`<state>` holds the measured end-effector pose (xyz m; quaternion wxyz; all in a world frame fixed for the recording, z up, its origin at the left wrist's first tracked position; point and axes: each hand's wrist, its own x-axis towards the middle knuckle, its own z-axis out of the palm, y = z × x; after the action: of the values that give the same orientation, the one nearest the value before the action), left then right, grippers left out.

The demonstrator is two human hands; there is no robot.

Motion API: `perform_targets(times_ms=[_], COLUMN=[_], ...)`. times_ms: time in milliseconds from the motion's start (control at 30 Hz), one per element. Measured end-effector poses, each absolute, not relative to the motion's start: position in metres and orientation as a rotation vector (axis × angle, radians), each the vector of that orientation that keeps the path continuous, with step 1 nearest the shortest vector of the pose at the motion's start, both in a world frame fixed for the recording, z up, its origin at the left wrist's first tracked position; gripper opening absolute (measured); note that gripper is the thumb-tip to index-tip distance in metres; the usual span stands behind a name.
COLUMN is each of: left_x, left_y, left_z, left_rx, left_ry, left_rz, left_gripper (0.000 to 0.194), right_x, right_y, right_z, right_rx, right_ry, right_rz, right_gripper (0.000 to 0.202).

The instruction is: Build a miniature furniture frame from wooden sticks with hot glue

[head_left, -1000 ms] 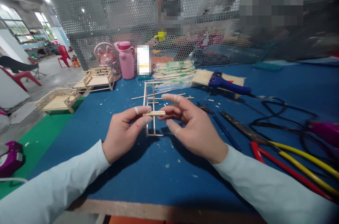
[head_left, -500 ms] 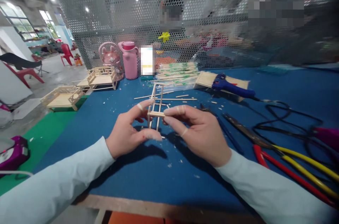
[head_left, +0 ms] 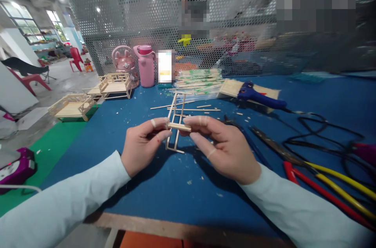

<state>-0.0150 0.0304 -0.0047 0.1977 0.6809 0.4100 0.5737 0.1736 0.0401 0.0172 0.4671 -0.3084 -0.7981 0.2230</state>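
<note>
A small bundle of short wooden sticks (head_left: pixel 179 126) lies level between my hands, above the blue tabletop. My left hand (head_left: pixel 143 142) pinches its left end with thumb and fingertips. My right hand (head_left: pixel 226 146) has its fingers curled around the right end, the thumb at the tip, a little apart from the forefinger. Light tape wraps some fingers of both hands. Just behind and below the bundle is a thin frame of wooden sticks (head_left: pixel 177 140), partly hidden by the fingers.
Little wooden furniture models (head_left: pixel 70 108) stand at the left. Behind are a pink bottle (head_left: pixel 146 68) and bagged sticks (head_left: pixel 199 78). A blue glue gun (head_left: pixel 258 97) rests on a wooden panel. Pliers with red and yellow handles (head_left: pixel 331 183) and a black cable (head_left: pixel 311 123) lie right.
My left hand has closed from a wide gap into a pinch on the sticks' left end. My right thumb has moved away from the forefinger, baring the sticks' right end.
</note>
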Motion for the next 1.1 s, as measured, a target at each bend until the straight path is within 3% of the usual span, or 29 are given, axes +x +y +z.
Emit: perform_targets(times_ms=[233, 567, 733, 933, 1100], left_x=[-0.016, -0.016, -0.018, -0.024, -0.027], left_y=[0.031, 0.032, 0.039, 0.051, 0.053], left_z=[-0.004, -0.003, -0.001, -0.004, -0.005], left_rx=[1.926, 1.890, 1.738, 1.688, 1.808], left_ry=[1.224, 1.234, 1.216, 1.208, 1.173], left_rz=[1.598, 1.588, 1.581, 1.613, 1.672], left_gripper=[0.019, 0.019, 0.023, 0.024, 0.023], right_x=[0.177, 0.176, 0.183, 0.185, 0.191], right_y=[0.043, 0.045, 0.046, 0.065, 0.086], right_z=[0.023, 0.023, 0.025, 0.016, 0.005], right_rx=[-0.836, -0.759, -0.835, -1.060, -1.230], right_ry=[-2.026, -2.022, -1.904, -1.663, -1.586], right_rz=[0.388, 0.418, 0.527, 0.441, 0.526], right_gripper=[0.019, 0.019, 0.042, 0.040, 0.064])
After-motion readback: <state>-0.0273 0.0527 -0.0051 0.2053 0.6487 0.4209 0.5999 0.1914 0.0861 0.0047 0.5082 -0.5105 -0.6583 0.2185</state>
